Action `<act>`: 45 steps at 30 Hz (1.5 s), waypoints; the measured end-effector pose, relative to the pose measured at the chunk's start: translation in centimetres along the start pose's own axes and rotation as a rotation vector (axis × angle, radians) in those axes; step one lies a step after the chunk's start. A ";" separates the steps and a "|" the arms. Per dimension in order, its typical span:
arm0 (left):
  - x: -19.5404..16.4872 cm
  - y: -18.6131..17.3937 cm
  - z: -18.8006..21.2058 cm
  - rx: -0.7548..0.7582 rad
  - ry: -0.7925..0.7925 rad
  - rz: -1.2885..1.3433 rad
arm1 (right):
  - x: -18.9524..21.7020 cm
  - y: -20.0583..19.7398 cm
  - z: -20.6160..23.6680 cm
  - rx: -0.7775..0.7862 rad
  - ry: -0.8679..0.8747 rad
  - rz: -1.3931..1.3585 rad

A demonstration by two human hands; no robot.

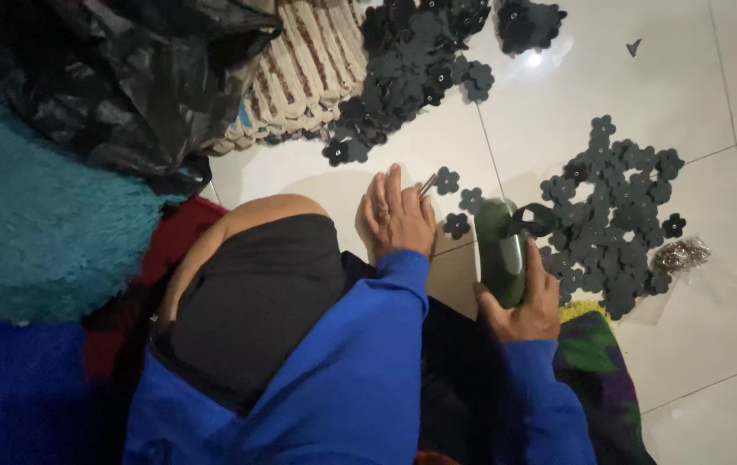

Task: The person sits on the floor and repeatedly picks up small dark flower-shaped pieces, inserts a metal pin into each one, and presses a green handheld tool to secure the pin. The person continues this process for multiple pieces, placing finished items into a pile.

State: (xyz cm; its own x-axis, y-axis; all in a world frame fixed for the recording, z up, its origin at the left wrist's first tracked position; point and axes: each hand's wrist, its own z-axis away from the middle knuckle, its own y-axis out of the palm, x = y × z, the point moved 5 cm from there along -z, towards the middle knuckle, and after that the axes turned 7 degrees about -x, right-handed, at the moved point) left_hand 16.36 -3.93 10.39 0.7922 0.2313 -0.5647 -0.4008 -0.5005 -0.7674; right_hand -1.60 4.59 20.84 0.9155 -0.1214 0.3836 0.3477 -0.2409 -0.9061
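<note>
Head view, right hand (523, 306) gripping green tool (502, 250), black flowers (614, 220)

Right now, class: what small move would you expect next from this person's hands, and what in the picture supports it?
Probably the left hand slides a loose dark flower cutout toward the green tool held by the right hand: single cutouts lie between the hands on the tiled floor.
</note>
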 end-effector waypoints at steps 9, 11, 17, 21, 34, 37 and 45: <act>0.0 -0.2 0.4 0.062 -0.031 0.037 | 0.8 -0.4 1.3 0.002 -0.114 -0.023; -0.1 -0.3 0.2 0.025 -0.006 0.021 | 0.6 1.0 0.8 0.101 -0.116 0.064; 0.0 0.1 0.1 0.020 -0.024 0.016 | -0.3 1.2 0.6 0.065 -0.092 0.069; 0.1 -0.4 -0.1 -0.009 0.003 0.003 | 0.4 2.4 0.2 0.168 -0.116 0.150; 0.3 -0.7 -1.8 0.012 -0.042 0.094 | 7.3 0.8 -4.2 -0.088 -0.141 -0.056; 0.4 -0.8 -2.4 -0.006 -0.028 0.099 | 8.0 2.1 -5.2 -0.037 -0.177 0.051; 1.0 -0.7 -2.7 0.102 -0.039 0.083 | 7.5 3.5 -5.0 -0.065 -0.119 -0.025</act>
State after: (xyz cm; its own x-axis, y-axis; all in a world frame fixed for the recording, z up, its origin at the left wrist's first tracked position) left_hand 18.69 -5.65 11.18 0.7367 0.2255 -0.6375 -0.5108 -0.4321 -0.7432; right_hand 5.46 -1.99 21.46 0.9255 0.0002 0.3787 0.3607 -0.3047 -0.8815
